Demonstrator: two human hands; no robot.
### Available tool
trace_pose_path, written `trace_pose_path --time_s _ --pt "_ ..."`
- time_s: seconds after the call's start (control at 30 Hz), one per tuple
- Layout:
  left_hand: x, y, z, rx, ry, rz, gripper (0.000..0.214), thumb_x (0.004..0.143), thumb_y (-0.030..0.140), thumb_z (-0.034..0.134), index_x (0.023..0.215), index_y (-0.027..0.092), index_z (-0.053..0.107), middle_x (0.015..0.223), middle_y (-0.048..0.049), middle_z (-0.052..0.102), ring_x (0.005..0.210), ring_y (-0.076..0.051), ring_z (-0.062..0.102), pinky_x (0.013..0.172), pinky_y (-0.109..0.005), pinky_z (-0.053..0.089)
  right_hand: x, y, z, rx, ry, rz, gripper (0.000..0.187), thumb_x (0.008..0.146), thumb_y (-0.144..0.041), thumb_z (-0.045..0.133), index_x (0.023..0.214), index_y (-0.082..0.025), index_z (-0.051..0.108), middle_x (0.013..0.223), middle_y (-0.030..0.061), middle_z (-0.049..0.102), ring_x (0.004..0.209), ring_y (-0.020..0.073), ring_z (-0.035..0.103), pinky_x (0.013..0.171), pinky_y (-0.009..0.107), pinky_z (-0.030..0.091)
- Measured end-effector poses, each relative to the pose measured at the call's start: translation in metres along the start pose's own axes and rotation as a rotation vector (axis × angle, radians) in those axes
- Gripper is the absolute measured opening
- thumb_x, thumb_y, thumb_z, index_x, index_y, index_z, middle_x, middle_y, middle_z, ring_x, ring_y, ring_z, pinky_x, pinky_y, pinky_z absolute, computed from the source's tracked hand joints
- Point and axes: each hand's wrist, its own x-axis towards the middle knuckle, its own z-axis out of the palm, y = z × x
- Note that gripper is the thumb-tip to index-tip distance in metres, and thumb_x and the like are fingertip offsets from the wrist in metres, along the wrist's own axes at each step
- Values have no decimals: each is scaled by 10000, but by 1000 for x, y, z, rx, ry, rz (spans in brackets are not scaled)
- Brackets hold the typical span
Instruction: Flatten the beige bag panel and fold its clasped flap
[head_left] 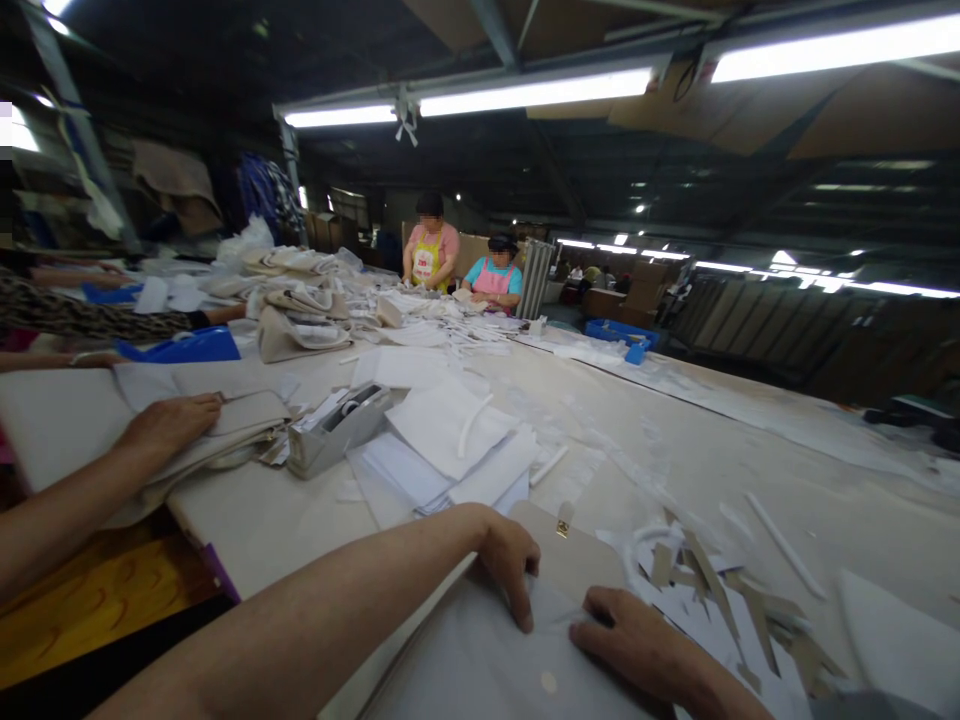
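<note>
A pale handbag (480,660) lies in front of me, its beige flap (574,550) folded back away from me. A small gold clasp (562,529) sits near the flap's far edge, and a light round spot shows on the body. My left hand (514,560) comes down on the bag's upper part with bent fingers, index pointing down. My right hand (626,635) has thumb and fingers curled on the bag a little to the right. Pale material creases between the two hands. What lies beneath the fingertips is hidden.
White sheets (450,450) lie beyond the bag, next to a grey tape dispenser (341,430). Beige and white scraps (705,580) lie right. At left, another person's hand (169,430) rests on a beige piece. Two people stand by heaped material at the far end.
</note>
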Motion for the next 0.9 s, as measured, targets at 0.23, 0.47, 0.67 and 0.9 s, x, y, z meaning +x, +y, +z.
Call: trace_pose_path --time_s 0.23,0.47,0.67,0.9 --pt "6 -22 9 -136 11 35 802 492 650 677 1159 249 481 1123 25 532 987 -132 512 893 -294 449 7 9 4 128 -21 -37 535 868 -514 266 806 -98 596 893 67 593 843 122 528 799 249 348" --pt "5 -31 16 -227 16 64 803 465 702 661 1121 270 496 1061 43 560 921 -113 541 723 -203 462 15 12 7 133 -35 0 613 835 -606 242 728 -74 527 808 82 582 655 87 442 645 215 340" --pt "3 -32 16 -263 6 74 713 500 674 662 1063 257 535 1021 40 579 908 -111 552 666 -167 451 12 9 4 127 -35 6 592 845 -575 265 750 -77 571 840 78 593 730 109 497 703 224 362" --pt "3 -34 18 -262 10 74 698 520 665 656 1071 255 532 1051 34 575 949 -130 544 783 -242 465 10 9 3 216 -84 -28 540 833 -573 275 704 -85 467 811 73 558 725 113 473 736 223 375"
